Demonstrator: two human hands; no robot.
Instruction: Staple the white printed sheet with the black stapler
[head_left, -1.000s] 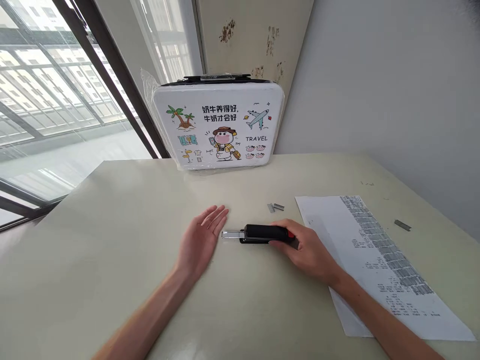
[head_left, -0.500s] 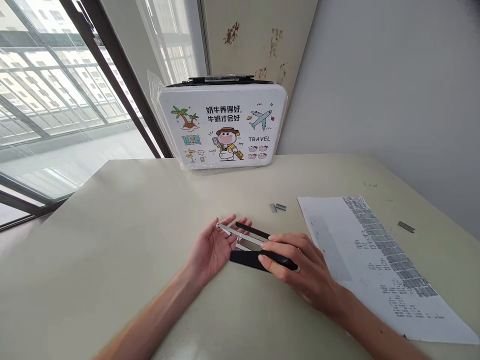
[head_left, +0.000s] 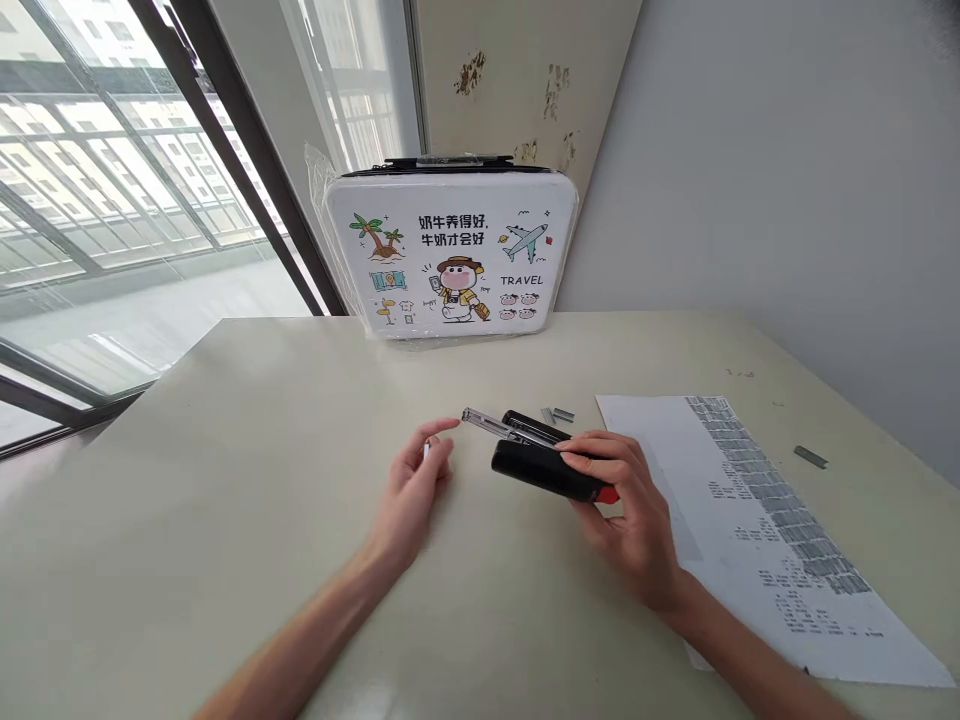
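Observation:
My right hand (head_left: 626, 500) is wrapped round the rear of a black stapler (head_left: 532, 468), which has a red part at its back end. The stapler is spread apart, with its metal magazine sticking out toward my left hand. My left hand (head_left: 412, 485) has its index finger stretched toward the magazine's tip, while the thumb and other fingers are curled in. A small silvery piece (head_left: 427, 450) shows between them, too small to name surely. Short staple strips (head_left: 562, 415) lie on the table just behind the stapler.
A printed sheet of paper (head_left: 660, 440) lies at the right, partly under my right forearm. Farther right is another staple strip (head_left: 811, 457). A white cartoon travel case (head_left: 457, 250) in clear plastic stands at the back of the table (head_left: 150, 520), near the window.
The stapler has moved up and right, away from my left palm, and has been turned over. My left hand has gone from open, palm up, to curled with the index finger out.

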